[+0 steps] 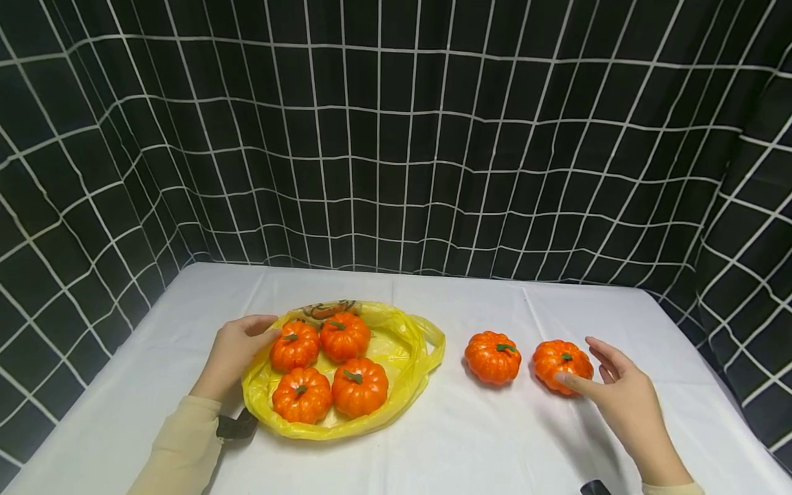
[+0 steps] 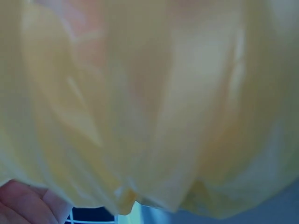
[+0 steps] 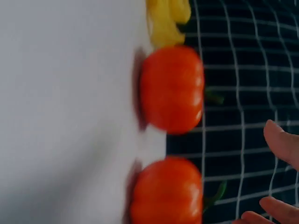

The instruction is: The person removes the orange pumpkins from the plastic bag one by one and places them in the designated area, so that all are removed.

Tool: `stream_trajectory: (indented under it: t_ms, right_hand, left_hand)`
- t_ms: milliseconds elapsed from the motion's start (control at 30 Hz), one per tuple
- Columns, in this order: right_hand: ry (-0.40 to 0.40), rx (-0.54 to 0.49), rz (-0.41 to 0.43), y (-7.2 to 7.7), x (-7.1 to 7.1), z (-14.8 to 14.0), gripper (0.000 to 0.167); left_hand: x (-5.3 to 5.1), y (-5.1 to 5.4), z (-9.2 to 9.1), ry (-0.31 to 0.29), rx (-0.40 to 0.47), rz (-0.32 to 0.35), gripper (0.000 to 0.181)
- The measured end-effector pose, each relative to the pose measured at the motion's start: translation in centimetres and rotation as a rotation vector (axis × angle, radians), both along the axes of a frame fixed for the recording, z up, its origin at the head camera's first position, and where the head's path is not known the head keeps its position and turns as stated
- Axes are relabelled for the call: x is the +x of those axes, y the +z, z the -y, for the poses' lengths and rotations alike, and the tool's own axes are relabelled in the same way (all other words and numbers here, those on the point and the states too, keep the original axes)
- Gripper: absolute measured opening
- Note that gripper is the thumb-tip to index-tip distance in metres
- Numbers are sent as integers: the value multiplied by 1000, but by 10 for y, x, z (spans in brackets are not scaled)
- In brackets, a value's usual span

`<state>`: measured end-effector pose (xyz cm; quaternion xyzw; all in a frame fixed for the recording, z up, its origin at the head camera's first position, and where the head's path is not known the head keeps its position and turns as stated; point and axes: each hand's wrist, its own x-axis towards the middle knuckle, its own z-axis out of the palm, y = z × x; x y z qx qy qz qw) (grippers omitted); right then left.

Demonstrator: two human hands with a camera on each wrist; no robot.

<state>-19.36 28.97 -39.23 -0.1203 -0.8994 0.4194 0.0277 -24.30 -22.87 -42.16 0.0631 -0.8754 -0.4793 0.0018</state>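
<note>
A yellow plastic bag [image 1: 396, 344] lies spread with its mouth facing up, and several small orange pumpkins with green stems sit inside it, one of them a front pumpkin [image 1: 360, 388]. My left hand [image 1: 238, 350] holds the bag's left rim between thumb and fingers. In the left wrist view the bag's wall [image 2: 154, 116] fills most of the picture. To the right, a pumpkin [image 1: 493, 357] stands on the cloth, with another pumpkin [image 1: 562, 366] farther right. My right hand [image 1: 625, 399] hovers over that last one, thumb and fingers spread; the right wrist view shows them apart from it.
A white cloth [image 1: 458, 440] covers the table. Behind and along both sides hangs a black curtain with a white grid [image 1: 396, 137]. The bag's handle loop [image 1: 436, 340] points toward the loose pumpkins.
</note>
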Motion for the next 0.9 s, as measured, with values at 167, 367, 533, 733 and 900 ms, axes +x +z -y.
stream_trajectory:
  t_ms: [167,367,533,733,900]
  right_hand:
    - [23,-30,-5,11,8,19,92]
    - [86,-39,2,17,15,39,96]
    - [143,-99,-26,16,16,53,89]
    - [215,-192,-63,14,17,75,85]
    - [255,-183,-98,11,13,91,83]
  left_hand:
    - [0,-1,0,3,-2,-3,44]
    - [-1,-1,0,-1,0,-21,43]
    - [-1,0,1,-14,1,-43,43]
    - [0,1,0,-19,9,-44,43]
    - [0,2,1,-16,6,-34,43]
